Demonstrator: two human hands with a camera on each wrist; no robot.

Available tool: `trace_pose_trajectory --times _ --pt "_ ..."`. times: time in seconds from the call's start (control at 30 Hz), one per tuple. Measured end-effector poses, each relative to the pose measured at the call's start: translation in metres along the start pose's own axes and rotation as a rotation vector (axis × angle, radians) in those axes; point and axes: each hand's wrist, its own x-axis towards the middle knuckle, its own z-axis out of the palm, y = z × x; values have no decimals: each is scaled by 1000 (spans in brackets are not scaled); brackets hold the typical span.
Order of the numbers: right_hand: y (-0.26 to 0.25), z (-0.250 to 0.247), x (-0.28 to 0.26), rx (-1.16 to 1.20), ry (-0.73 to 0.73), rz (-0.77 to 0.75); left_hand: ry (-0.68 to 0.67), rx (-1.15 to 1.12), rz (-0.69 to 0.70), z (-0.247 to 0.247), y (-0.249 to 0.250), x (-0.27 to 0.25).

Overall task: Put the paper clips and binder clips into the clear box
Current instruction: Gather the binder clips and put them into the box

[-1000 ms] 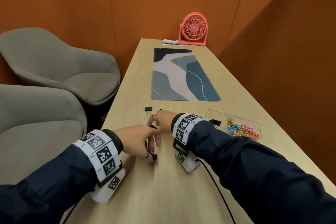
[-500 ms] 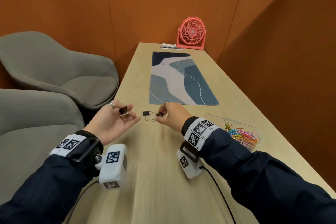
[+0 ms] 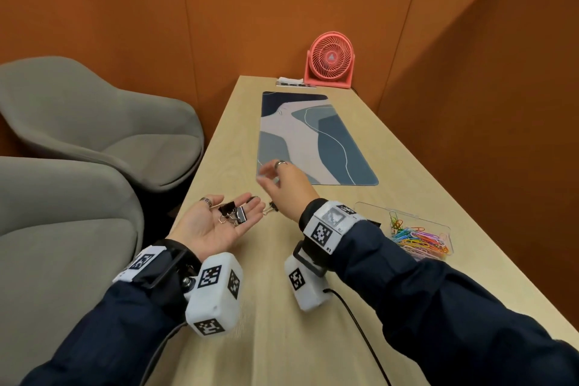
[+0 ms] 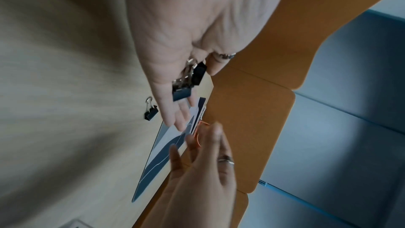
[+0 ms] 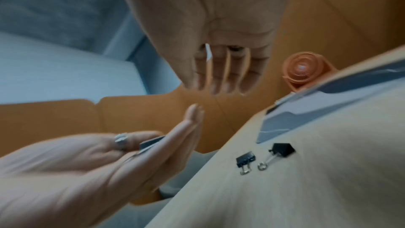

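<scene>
Nearby, two binder clips [image 5: 265, 157] on table [image 3: 282, 338], desk mat [image 3: 313, 141], pink fan [image 3: 330, 61] behind

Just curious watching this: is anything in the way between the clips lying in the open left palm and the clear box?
The binder clips lie on the open left hand. The raised right hand and its forearm cross the straight line to the clear box; nothing on the table seems to block it.

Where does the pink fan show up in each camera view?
Head: pink fan at the table's far end, top centre-right.
Left wrist: partly hidden behind right hand fingers, centre.
Right wrist: upper right, blurred.
Shared landmark: patterned desk mat.
</scene>
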Motion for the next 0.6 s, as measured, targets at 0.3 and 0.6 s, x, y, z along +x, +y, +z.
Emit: trace_pose_trajectory --times 0.3,0.6 --pt "35 14 31 -433 -395 291 117 77 37 -13 12 5" --pt "44 24 39 -541 -380 254 138 87 33 -20 11 8"
